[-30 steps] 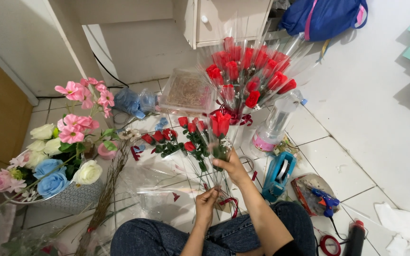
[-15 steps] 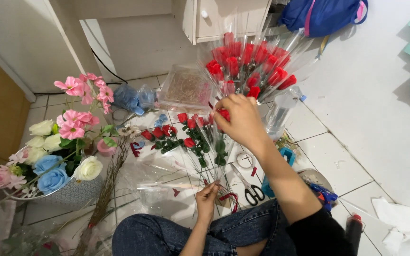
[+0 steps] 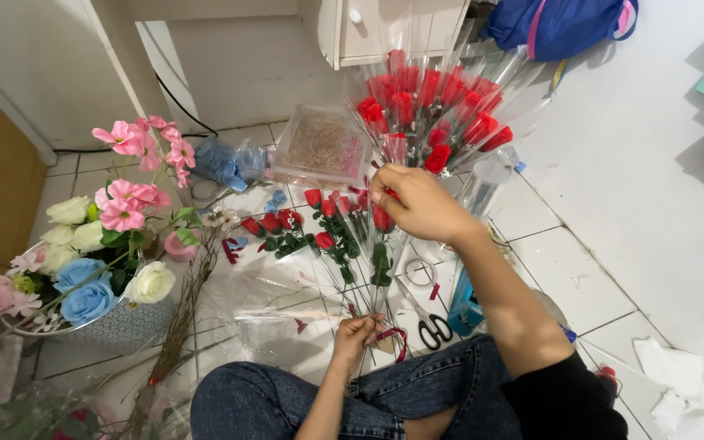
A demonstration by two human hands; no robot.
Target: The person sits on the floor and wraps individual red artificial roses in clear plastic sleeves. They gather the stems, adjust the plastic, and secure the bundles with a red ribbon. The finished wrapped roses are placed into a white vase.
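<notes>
Held item: a single red artificial rose in a clear cellophane sleeve (image 3: 380,244) is held upright over the tiled floor, in front of the knees; red bud at top, dark green leaves midway, thin stem below; sleeve glossy, crinkled, cone-shaped.
Left hand (image 3: 358,332): closed around the lower stem end, fingers curled tight; a loop of red ribbon (image 3: 397,342) is seen just beside the fingers.
Right hand (image 3: 417,204): fingers bent and pinched at the top of the sleeve, just above the bud; the bud is partly covered by the hand.
Finished batch: a fan of red sleeved roses (image 3: 433,114) is leaned against the white cabinet (image 3: 385,28), behind the right hand; sleeves shiny and pointed.
Loose stock: several unwrapped red rosebuds with green leaves (image 3: 295,228) are laid on clear film sheets (image 3: 270,301) on the floor, left of the held rose.
Tools: black-handled scissors (image 3: 429,322) are laid on the white tiled floor (image 3: 564,269), near the right forearm.
Box: a clear plastic square box (image 3: 323,147) is set behind the loose buds; contents cannot be told.
Left side: a grey woven basket (image 3: 124,326) holding matte white, blue and pink fabric flowers (image 3: 103,236).
Clothing: blue denim trousers (image 3: 287,399), coarse weave.
</notes>
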